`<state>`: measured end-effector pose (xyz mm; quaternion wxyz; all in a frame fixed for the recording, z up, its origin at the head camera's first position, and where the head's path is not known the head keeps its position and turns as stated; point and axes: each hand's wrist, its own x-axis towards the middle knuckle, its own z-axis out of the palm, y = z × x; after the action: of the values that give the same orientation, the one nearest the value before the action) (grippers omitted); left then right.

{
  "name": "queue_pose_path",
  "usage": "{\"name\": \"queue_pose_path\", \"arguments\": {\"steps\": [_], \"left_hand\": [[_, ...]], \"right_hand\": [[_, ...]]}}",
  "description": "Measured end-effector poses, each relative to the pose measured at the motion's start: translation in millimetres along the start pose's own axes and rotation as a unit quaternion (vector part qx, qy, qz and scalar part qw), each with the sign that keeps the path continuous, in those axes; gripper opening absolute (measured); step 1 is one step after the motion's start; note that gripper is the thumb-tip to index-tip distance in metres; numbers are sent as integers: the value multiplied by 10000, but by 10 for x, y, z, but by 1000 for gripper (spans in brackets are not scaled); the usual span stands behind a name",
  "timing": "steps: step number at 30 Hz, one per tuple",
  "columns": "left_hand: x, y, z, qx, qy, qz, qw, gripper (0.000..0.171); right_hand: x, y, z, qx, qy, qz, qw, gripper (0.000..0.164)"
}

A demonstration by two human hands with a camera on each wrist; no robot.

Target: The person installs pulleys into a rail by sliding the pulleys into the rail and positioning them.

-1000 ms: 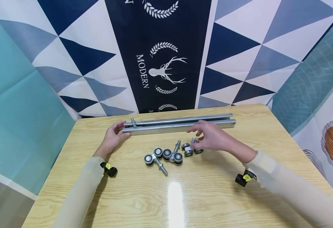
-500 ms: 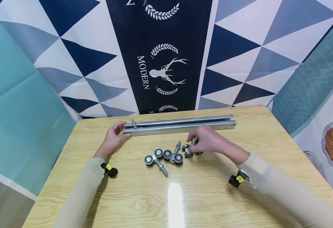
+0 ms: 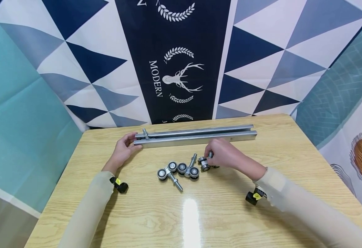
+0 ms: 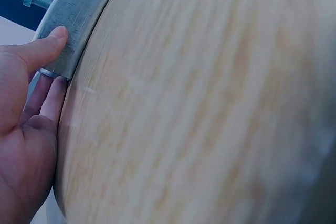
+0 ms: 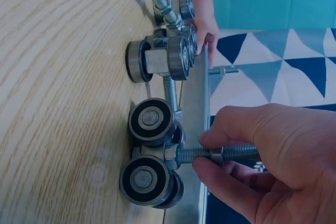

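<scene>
One roller's (image 5: 151, 121) bolt (image 5: 191, 155) sits closely pinched in right fingers (image 5: 226, 124); left fingers (image 4: 52, 100) clasp, seemingly to steady, the rail (image 3: 181, 140) at nine o'clock.

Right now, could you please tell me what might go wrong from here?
The right hand pinches only the silver threaded bolt of a wheeled metal roller, which might swivel or knock its matching neighbour. The left hand holds one end of the long silver metal rail, whose far end might swing if bumped.
</scene>
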<state>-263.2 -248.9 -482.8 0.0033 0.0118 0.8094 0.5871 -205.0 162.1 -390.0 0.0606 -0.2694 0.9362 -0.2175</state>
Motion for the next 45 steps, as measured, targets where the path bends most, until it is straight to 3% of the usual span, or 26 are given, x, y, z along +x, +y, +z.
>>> {"name": "queue_pose_path", "arguments": {"steps": [9,20,27,34,45], "left_hand": [[-11,-12,-10,96,61,42,9999,67],[-17,9,6,48,31,2,10000,68],[-14,3,9,23,31,47,10000,68],[-8,-8,8,29,45,-4,10000,68],[-11,-12,-1,2,59,-18,10000,69]], "right_hand": [[31,-35,16,-457,152,-330,9983,15],[42,-38,14,-591,209,-563,9964,19],[63,-64,-38,-652,68,-605,9960,17],[79,-94,-108,-771,219,-736,9941,16],[34,8,-177,-861,250,-726,9933,20]]}}
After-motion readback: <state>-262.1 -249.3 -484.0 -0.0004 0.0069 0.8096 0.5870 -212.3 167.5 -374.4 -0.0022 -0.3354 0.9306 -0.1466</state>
